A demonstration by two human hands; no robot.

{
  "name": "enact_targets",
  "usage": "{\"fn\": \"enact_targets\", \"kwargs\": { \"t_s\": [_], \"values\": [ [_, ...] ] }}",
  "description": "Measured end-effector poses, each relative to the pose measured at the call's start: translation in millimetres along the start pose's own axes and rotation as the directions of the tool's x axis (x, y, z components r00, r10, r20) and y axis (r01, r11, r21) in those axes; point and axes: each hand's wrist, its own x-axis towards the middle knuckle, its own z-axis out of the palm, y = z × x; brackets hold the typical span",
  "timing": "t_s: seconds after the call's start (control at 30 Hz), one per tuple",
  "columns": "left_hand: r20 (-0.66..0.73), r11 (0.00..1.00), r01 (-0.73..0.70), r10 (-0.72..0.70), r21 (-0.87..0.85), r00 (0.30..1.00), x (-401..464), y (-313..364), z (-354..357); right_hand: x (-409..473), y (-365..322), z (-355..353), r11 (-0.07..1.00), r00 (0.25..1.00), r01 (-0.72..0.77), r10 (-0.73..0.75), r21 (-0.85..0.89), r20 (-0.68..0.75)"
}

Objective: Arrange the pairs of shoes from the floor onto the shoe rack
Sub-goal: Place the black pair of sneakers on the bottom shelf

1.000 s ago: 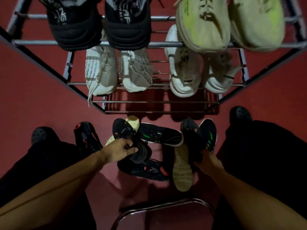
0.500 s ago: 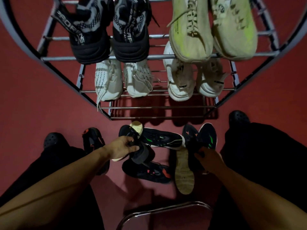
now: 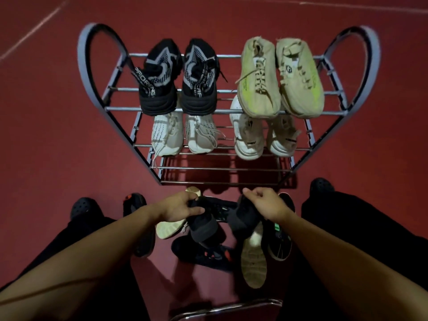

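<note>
Head view: left hand [image 3: 179,208] grips a black shoe [image 3: 201,225]; right hand [image 3: 266,205] apparently pinches another shoe [image 3: 243,218], near the rack [image 3: 222,111].

Place: a home, most likely an entry or hall corner, though dim.
Floor: plain dark red floor [image 3: 58,135], bare all around.
Storage: a small metal shoe rack [image 3: 231,111] with curved ends, worn sneakers on two tiers.
Clutter: loose dark shoes [image 3: 203,254] on the floor near the rack.
Seat: a chrome chair rail [image 3: 231,308] nearest.
</note>
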Motion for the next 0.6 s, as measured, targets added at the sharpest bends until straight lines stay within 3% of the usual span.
{"fn": "enact_targets", "kwargs": {
  "t_s": [0.2, 0.47, 0.6],
  "values": [
    [0.040, 0.963, -0.185, 0.181, 0.196, 0.983, -7.0, 19.9, -10.3, -2.9, -39.6, 25.8, 0.998, 0.976, 0.024, -0.037, 0.062, 0.214],
    [0.031, 0.875, -0.278, 0.290, 0.395, 0.957, -16.4, 27.5, -25.5, -6.4, -57.0, 43.1, 0.931, 0.866, -0.276, 0.132, 0.239, 0.482],
    [-0.015, 0.854, -0.321, 0.358, 0.410, 0.934, -18.7, 27.4, -28.8, -1.9, -58.6, 49.2, 0.912, 0.874, -0.306, 0.155, 0.274, 0.462]
  ]
}}
